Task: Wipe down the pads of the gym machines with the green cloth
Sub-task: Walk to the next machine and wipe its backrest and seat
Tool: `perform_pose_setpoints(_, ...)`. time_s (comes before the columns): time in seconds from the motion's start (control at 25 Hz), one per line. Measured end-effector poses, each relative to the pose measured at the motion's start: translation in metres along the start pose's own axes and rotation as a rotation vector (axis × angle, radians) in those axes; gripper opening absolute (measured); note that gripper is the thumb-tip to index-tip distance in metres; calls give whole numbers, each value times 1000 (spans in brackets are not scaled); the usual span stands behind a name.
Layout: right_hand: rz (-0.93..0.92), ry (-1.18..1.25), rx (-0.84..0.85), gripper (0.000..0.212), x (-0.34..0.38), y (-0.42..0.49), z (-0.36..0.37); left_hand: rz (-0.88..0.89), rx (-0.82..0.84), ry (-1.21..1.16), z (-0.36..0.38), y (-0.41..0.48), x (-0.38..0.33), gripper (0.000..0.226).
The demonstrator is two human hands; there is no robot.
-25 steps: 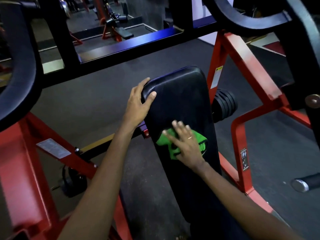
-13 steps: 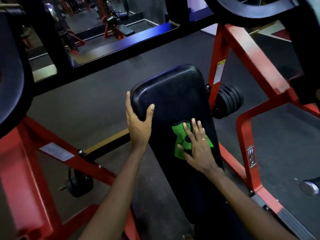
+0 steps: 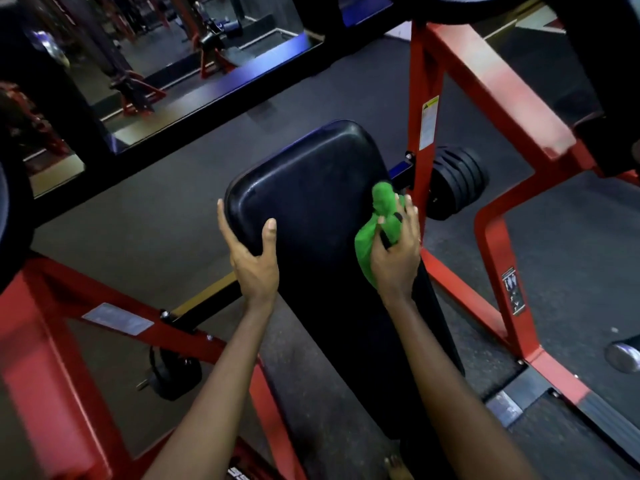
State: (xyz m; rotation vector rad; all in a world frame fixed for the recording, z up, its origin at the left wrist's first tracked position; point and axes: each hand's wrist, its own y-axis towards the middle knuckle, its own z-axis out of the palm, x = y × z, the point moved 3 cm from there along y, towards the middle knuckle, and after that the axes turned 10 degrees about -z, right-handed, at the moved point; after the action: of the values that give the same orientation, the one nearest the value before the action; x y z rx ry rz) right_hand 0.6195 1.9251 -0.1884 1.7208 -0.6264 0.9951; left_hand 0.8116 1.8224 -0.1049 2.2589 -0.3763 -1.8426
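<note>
The left hand grips the left edge of the black pad; the right hand holds the green cloth against its right edge.

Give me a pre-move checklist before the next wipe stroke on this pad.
1. Right hand grips green cloth: ok.
2. Cloth touches black pad, at its right edge: ok.
3. Left hand grips pad's left edge, thumb on top: ok.
4. Cloth spread flat for wiping: not ok, bunched.
5. Pad's top face free of objects: ok.
6. Pad surface already clean: cannot tell.
</note>
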Motion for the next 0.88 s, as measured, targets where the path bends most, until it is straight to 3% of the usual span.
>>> perform_pose_setpoints(0.16,324,14,-86,51,-51,-33,-24,12,-34,13,3,-2,0,78)
perform_pose_setpoints(0.32,488,4,-181,41,-41,-14,-20,11,-15,58,1,0,1,79)
perform_pose_setpoints(0.56,332,-44,-138,29,-5,45,-7,-18,-3,69,0,-1,-2,78)
perform_pose_setpoints(0.76,365,-20,-62,35,-20,27,-22,-43,38,95,-5,0,2,80)
perform_pose_setpoints(0.88,253,-70,-35,34,12,57,-4,-56,78,87,-5,1,1,81)
